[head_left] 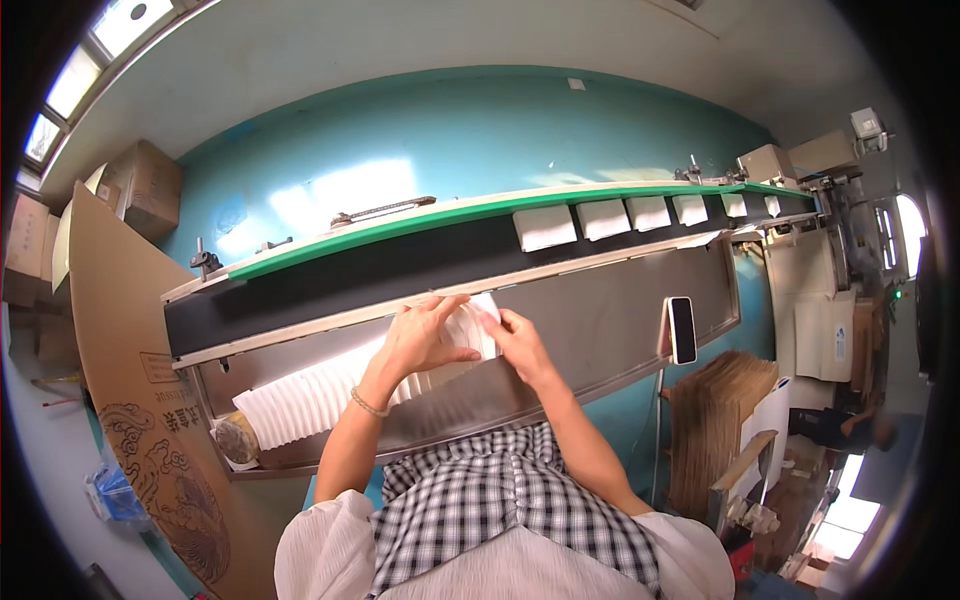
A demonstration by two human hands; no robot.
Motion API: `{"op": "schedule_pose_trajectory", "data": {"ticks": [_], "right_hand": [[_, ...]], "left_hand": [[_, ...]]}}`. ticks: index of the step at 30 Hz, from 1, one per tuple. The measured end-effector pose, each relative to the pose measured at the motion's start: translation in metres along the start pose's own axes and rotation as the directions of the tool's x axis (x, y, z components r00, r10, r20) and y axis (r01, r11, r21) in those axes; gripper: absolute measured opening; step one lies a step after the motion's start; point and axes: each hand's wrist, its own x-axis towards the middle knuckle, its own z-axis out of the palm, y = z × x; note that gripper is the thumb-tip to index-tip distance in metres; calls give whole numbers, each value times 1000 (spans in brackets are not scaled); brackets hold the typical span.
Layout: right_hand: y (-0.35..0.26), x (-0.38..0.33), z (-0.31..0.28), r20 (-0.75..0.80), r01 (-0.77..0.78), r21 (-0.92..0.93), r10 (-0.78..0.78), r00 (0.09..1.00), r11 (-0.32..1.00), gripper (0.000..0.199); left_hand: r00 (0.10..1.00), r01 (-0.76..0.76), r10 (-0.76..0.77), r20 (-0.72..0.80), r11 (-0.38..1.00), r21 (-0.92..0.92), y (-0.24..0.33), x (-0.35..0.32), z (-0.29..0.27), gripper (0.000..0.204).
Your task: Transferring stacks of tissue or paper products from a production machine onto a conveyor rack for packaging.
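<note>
A long row of folded white paper tissues (pixel 310 405), standing on edge in packed bundles, lies along a brown metal worktable (pixel 600 300). My left hand (pixel 425 340) grips over the row near its right end, thumb stretched toward the right and fingers over the far side. Around the end bundle of tissues (pixel 484 325) close the fingers of my right hand (pixel 518 345); part of that bundle is hidden by both hands. At the row's left end sits a rounded brown-grey block (pixel 236 437), touching the tissues.
Beyond the worktable runs a black conveyor belt (pixel 370 265) with a green edge strip, carrying several white tissue stacks (pixel 545 228). A phone (pixel 682 330) stands upright at right. A large cardboard sheet (pixel 120 330) rises at left; stacked flat cardboard (pixel 715 430) stands lower right.
</note>
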Motion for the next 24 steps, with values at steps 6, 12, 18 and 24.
{"op": "schedule_pose_trajectory", "data": {"ticks": [6,12,18,24], "right_hand": [[-27,1,-19,187,-234,-45,238,953,971,34],[-4,33,-46,106,-42,-237,69,992,971,24],[-1,56,-28,-231,-33,221,85,969,975,29],[0,0,18,-19,93,-326,-105,994,941,33]], "left_hand": [[1000,22,-22,12,1000,-21,-9,-2,1,81],[998,49,-44,50,994,-94,-5,4,0,77],[998,-37,34,-56,998,-50,-7,-2,0,76],[999,32,-32,40,999,15,-5,-9,-6,96]]}}
